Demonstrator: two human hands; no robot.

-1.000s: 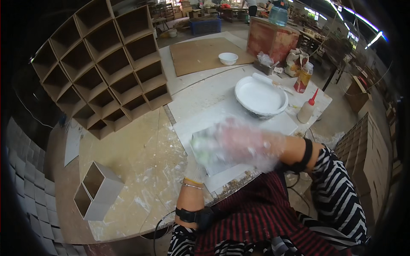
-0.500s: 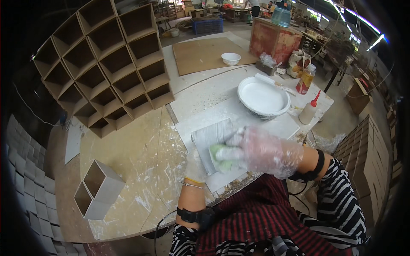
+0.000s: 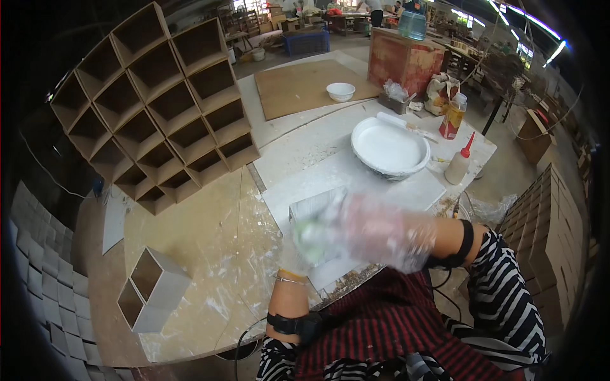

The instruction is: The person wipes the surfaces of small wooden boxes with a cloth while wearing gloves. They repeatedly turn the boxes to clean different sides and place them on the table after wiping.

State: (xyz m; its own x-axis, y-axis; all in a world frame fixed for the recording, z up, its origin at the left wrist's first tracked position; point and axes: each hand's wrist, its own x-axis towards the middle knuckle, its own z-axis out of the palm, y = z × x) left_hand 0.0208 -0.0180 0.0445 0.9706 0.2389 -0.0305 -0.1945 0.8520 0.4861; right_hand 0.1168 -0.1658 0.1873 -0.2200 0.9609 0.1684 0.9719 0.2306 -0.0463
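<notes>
Motion smears my right hand [image 3: 375, 228], which wears a clear plastic glove. It presses a pale green sponge [image 3: 309, 236] against a small box-like wooden piece [image 3: 306, 206] with streaky white on its top face. My left hand [image 3: 293, 254], also gloved, is at the near left side of that piece; its fingers are mostly hidden behind the sponge and the blur. Beyond my right hand stands a round basin of white paint [image 3: 391, 147], with a white-coated brush [image 3: 406, 124] across its far rim.
A tall cubbyhole rack [image 3: 152, 108] stands at the left, above a two-compartment wooden box [image 3: 159, 289]. At the right are a red-tipped glue bottle [image 3: 459, 166] and a red-yellow bottle [image 3: 452, 117]. A white bowl [image 3: 340, 93] sits on a brown board [image 3: 292, 89].
The sponge and my right hand have moved left across the piece, toward my left hand. My left hand stays beside the piece. The whole view has shifted slightly.
</notes>
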